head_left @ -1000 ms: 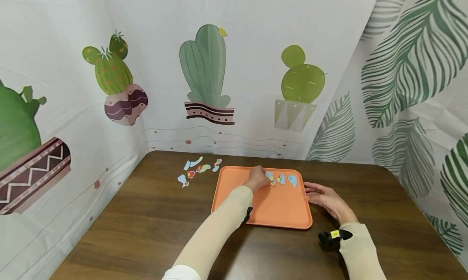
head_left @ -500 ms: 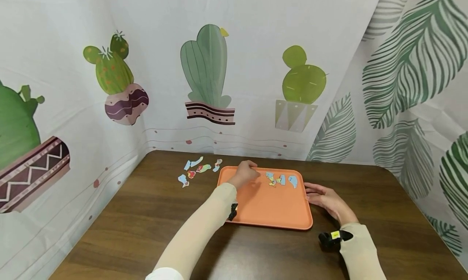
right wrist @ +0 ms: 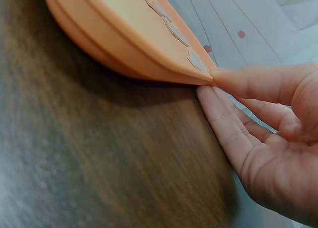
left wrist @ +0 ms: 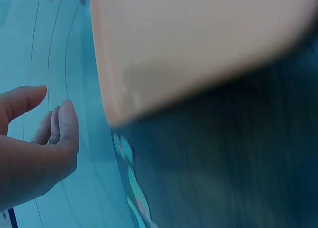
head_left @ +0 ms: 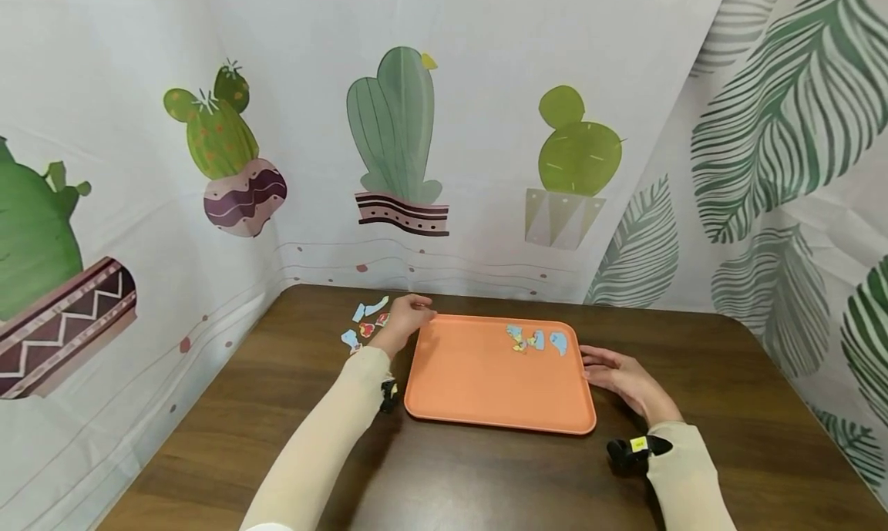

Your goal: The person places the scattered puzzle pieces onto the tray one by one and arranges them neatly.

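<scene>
My left hand (head_left: 402, 324) is over the far left of the table, beside the tray's far left corner. It holds nothing; in the left wrist view its thumb and fingers (left wrist: 68, 123) stand apart. Below and left of it lie several cut-out puzzle pieces (head_left: 349, 337), light blue, red and green, some hidden by the hand. My right hand (head_left: 624, 381) pinches the right rim of the orange tray (head_left: 486, 384), thumb on top and fingers against the underside in the right wrist view. Along the tray's far right side lie several blue and yellow puzzle pieces (head_left: 558, 343).
The brown wooden table (head_left: 486, 477) carries the tray near its middle. A white cloth (head_left: 479, 130) printed with cacti and leaves hangs behind the table and along its sides. Each wrist wears a small black camera (head_left: 630, 452).
My left hand has left the pieces on the tray and moved left, past the tray's far left corner to the loose pieces. The right hand stays at the tray's rim.
</scene>
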Demonstrator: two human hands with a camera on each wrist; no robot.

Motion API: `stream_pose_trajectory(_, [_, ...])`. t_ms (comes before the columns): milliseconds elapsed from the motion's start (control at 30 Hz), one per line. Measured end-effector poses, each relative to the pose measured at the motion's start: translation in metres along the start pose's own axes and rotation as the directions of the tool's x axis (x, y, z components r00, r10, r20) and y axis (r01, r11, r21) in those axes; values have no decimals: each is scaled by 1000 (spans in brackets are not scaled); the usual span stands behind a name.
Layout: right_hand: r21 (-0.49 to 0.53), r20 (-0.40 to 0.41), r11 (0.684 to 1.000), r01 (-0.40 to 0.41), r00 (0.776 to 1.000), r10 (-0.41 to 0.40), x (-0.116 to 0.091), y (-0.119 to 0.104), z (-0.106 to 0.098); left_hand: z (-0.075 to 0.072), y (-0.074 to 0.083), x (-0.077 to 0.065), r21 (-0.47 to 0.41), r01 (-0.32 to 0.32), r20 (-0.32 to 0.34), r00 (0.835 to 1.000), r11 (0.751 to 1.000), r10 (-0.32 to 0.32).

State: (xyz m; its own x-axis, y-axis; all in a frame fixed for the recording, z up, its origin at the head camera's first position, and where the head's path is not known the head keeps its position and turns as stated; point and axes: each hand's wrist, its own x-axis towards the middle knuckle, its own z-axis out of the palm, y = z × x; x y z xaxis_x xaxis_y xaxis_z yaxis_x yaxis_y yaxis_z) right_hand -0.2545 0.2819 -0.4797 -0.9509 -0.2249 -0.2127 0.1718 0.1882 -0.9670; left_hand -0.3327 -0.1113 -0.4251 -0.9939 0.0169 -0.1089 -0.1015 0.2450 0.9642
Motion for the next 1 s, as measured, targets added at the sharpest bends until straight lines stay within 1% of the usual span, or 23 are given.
stream_pose_trajectory(133, [7, 4, 1000, -1, 1000, 1, 0, -1, 0, -27, -9, -5, 9, -30, -53, 998, 1000, 30])
stream_pose_trajectory(200, [8, 5, 1000, -4, 1000, 4, 0, -1, 0, -40, -15, -6, 4, -35, -85, 996, 999, 35])
stream_pose_trajectory(300, [9, 6, 1000, -8, 1000, 8, -1, 0, 1, -58, -24, -7, 8, -36, -137, 990, 999, 37])
stream_pose_trajectory(367, [9, 6, 1000, -9, 1000, 9, -1, 0, 1, -68, -29, -9, 28, -33, -172, 984, 999, 37])
stream_pose_trajectory(500, [5, 6, 1000, -3, 1000, 3, -1, -1, 1, -87, -36, -14, 54, -17, -218, 976, 998, 28])
stream_pose_trajectory(633, [3, 0, 1000, -1, 1000, 1, -3, -2, 1, -101, -44, -17, 89, 10, -229, 973, 996, 10])
stream_pose_trajectory(800, [3, 3, 1000, 3, 1000, -3, -3, -2, 2, -113, -55, -20, 122, 65, -240, 970, 990, -34])
stream_pose_trajectory(933, [16, 5, 1000, 9, 1000, -9, -2, -1, 2, -120, -64, -22, 119, 89, -247, 967, 989, -57])
stream_pose_trajectory(1000, [21, 1, 1000, 8, 1000, -8, -2, -1, 1, -122, -67, -23, 93, 99, -239, 968, 991, -74])
